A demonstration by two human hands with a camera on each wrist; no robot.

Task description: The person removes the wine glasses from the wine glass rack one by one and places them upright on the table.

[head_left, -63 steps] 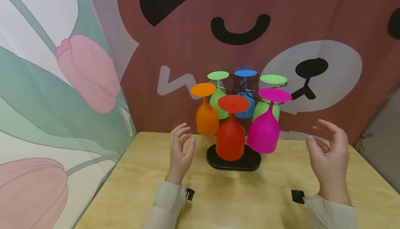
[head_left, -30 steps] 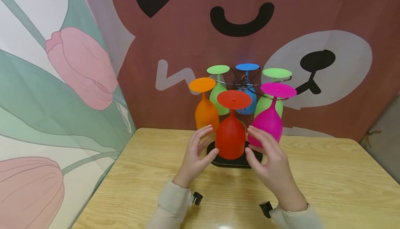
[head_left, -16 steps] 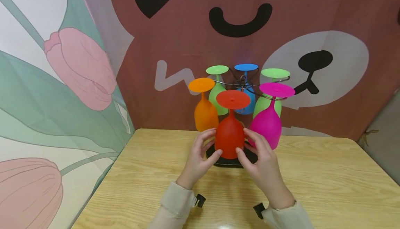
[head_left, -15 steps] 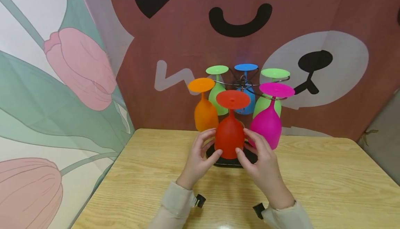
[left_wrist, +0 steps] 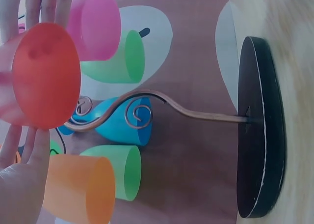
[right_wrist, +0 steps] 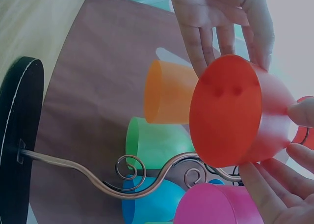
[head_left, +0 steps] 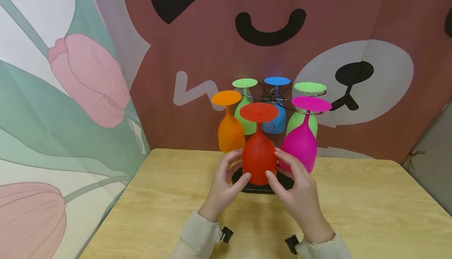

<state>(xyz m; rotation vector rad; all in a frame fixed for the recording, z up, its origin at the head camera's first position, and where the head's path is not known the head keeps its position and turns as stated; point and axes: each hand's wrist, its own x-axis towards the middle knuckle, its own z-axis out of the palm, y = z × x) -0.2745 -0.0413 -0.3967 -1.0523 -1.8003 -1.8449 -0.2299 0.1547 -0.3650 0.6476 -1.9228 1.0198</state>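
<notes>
A red plastic wine glass (head_left: 259,159) hangs upside down at the front of a wire glass rack, foot uppermost. My left hand (head_left: 223,190) holds its bowl from the left with bent fingers and thumb. From the other side my right hand (head_left: 300,188) grips the same bowl, thumb in front and fingers towards the back. In the right wrist view the bowl's open rim (right_wrist: 225,111) faces the black base. Whether the foot still touches the rack's wire cannot be seen.
Around the rack hang an orange glass (head_left: 231,135), a magenta glass (head_left: 300,149), a blue glass (head_left: 279,121) and two green ones. The curved metal stem (left_wrist: 196,114) rises from a black base (left_wrist: 251,160) on the wooden table (head_left: 169,196). A printed cloth (head_left: 197,47) hangs behind.
Both hands came in from the sides and closed on the red wine glass. Over the last half second the glass shifted slightly left and towards me relative to the rack.
</notes>
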